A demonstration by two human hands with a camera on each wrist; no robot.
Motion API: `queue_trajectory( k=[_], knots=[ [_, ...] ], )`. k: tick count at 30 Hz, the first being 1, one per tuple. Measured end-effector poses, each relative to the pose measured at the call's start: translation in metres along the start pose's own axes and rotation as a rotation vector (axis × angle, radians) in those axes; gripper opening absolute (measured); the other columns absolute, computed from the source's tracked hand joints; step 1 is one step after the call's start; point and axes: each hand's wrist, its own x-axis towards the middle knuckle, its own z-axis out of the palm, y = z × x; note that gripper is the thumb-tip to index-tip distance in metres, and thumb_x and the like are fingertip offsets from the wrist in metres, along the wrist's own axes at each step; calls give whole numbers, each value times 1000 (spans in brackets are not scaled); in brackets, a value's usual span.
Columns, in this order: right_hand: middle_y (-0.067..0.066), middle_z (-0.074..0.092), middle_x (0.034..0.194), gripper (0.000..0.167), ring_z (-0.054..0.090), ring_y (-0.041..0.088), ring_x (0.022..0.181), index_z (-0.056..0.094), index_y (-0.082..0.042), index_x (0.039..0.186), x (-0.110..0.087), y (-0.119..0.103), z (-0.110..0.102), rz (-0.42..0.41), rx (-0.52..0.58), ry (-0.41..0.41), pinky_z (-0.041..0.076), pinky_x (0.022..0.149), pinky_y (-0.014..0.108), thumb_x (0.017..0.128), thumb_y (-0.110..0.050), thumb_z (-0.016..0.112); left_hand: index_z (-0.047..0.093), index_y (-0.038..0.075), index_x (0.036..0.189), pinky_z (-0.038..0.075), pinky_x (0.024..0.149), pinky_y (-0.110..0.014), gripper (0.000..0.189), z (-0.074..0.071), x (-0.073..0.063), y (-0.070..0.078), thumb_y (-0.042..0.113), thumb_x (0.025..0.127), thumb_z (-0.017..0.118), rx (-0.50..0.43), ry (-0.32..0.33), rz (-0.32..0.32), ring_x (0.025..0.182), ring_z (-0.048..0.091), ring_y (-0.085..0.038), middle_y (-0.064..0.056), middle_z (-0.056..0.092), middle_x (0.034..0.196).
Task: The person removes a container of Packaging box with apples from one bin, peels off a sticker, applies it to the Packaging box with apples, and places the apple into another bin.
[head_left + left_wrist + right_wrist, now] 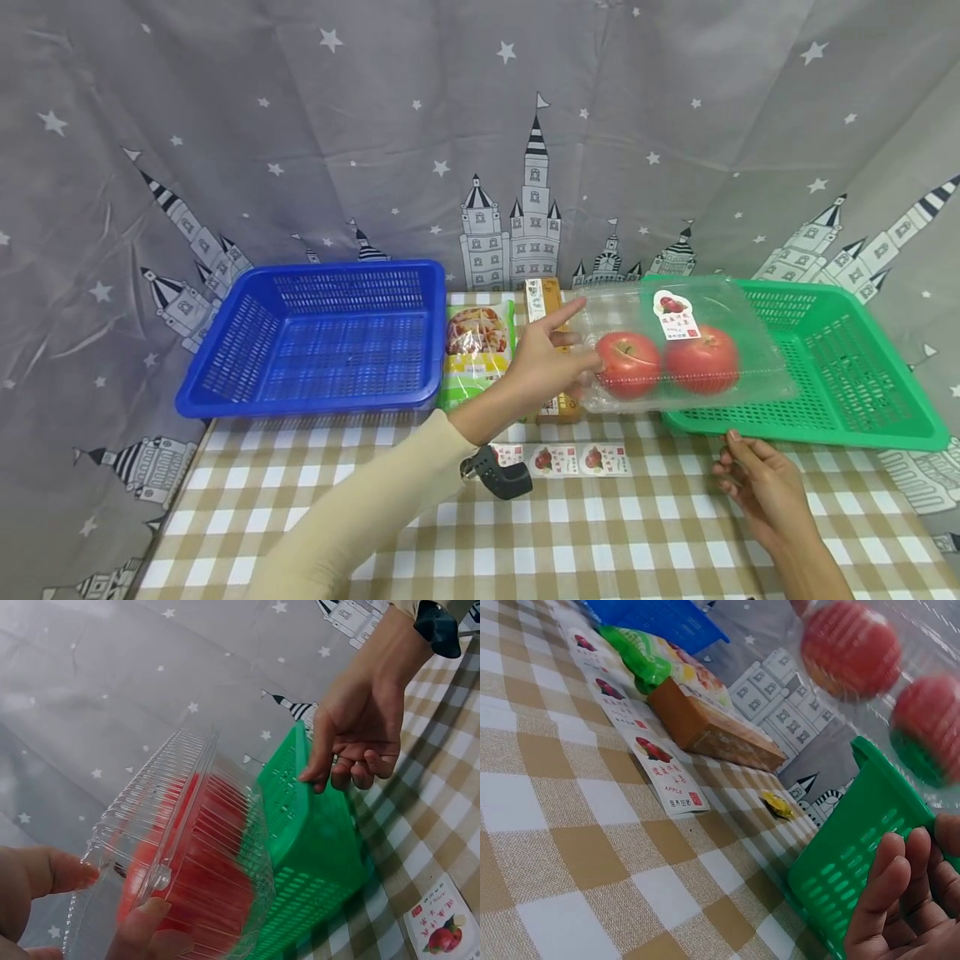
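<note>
My left hand grips the left end of a clear plastic clamshell box, its thumb and fingers on the box's edges in the left wrist view. Inside lie two red apples, one on the left and one on the right. A white apple sticker is on the lid. The raised box overlaps the left part of a green basket in the head view. At the basket's front rim, my right hand pinches the edge between thumb and curled fingers.
A blue basket stands at the left. Between the baskets lie a green-and-yellow food packet and a brown box, partly behind the left hand. A strip of apple stickers lies in front on the checked cloth. A small yellow item is near the green basket.
</note>
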Motion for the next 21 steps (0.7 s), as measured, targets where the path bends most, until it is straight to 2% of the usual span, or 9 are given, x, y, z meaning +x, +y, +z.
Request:
queue_trajectory(
  k=[3, 8, 15, 18, 21],
  knots=[
    [0, 60, 75, 17, 62, 11, 68, 68, -10, 91, 0, 0, -1, 0, 0, -1, 47, 52, 20, 101, -19, 57, 52, 42, 139, 57, 53, -40, 83, 12, 7, 0, -3, 74, 76, 12, 14, -3, 65, 67, -25, -18, 54, 130],
    [0, 61, 75, 18, 62, 11, 68, 68, -10, 91, -1, 0, -2, 1, -2, 4, 47, 52, 20, 101, -19, 57, 51, 40, 141, 57, 52, -40, 85, 31, 18, 5, -3, 73, 77, 31, 37, 8, 60, 66, -25, -12, 58, 119],
    [0, 61, 76, 17, 61, 12, 69, 68, -10, 92, -1, 1, -2, 2, -13, -12, 47, 52, 21, 101, -20, 57, 51, 35, 142, 56, 48, -39, 87, 58, 34, 8, -3, 69, 78, 98, 67, 17, 50, 62, -19, -6, 63, 91],
    [0, 61, 76, 17, 62, 12, 68, 68, -10, 92, -1, 1, -2, -3, -21, -9, 47, 52, 21, 101, -20, 57, 53, 36, 141, 55, 46, -37, 85, 68, 41, 7, -2, 69, 77, 139, 84, 5, 43, 59, -18, -4, 59, 80],
    [-1, 61, 76, 17, 62, 12, 69, 68, -10, 92, 0, 1, -1, -2, -27, 0, 48, 52, 21, 101, -20, 57, 53, 36, 141, 55, 45, -37, 84, 77, 48, 7, -2, 69, 76, 156, 101, 8, 41, 59, -19, -5, 56, 89]
  ],
)
